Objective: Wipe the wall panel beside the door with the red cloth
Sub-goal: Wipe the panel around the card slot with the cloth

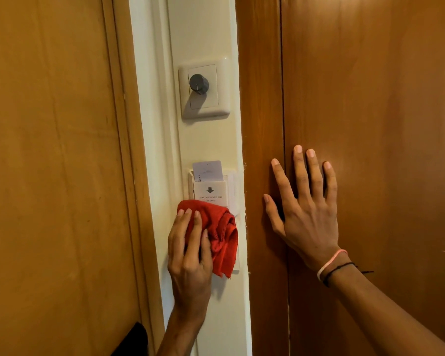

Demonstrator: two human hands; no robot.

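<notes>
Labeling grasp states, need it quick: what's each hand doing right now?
Left hand: pressing the red cloth against the wall panel.
Right hand: open, empty, flat on the wooden surface.

Brightness: the scene was evenly and warmly lit, with nothing left in deep dark.
Light source: light was cast from above and the upper right, judged by the shadows.
Shadows: a soft shadow was thrown down-left of the dimmer knob [198,84]; a shadow was laid beneath the red cloth [217,235].
Glare: a mild sheen was seen on the right wooden door [370,86].
Focus: the printed text on the card holder [210,194] was rendered slightly soft.
Distortion: vertical edges of the wall panel [206,140] were bent outward toward the frame's borders.
</notes>
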